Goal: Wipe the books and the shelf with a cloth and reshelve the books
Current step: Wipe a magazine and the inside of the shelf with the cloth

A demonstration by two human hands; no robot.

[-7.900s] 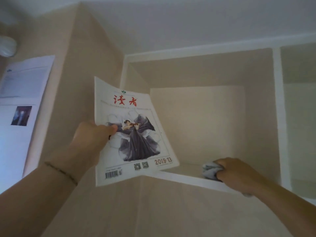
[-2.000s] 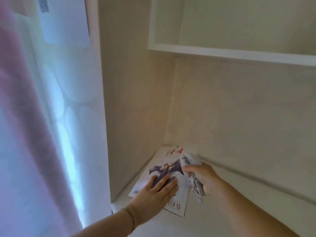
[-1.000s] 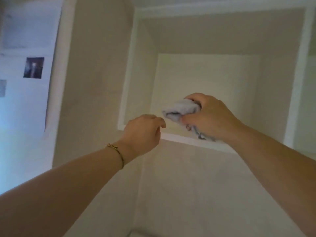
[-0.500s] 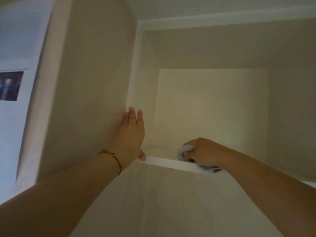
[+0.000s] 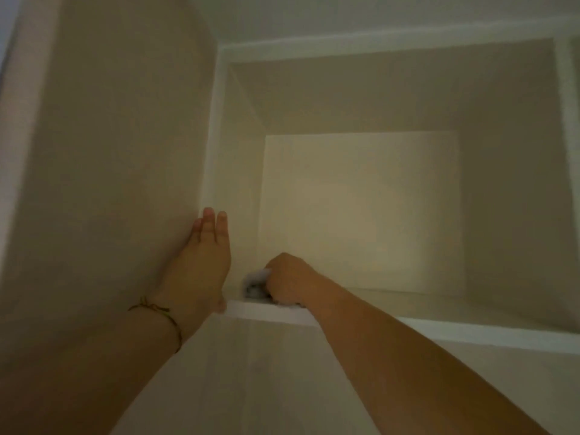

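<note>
I look up into a beige shelf compartment whose white front edge [image 5: 470, 332] runs across the lower right. My right hand [image 5: 290, 281] grips a bunched pale grey cloth [image 5: 255, 285] and holds it down on the shelf floor in the near left corner. My left hand [image 5: 201, 262] lies flat with straight fingers against the left side panel's front edge, its thumb at the shelf's front corner. No book is in view.
The compartment's back wall [image 5: 361, 208] and ceiling are bare. A tall beige side panel [image 5: 110, 183] fills the left. A white vertical divider [image 5: 568, 136] bounds the compartment on the right.
My right hand has slid the cloth leftward along the shelf floor into the left corner. My left hand stays flat on the side panel.
</note>
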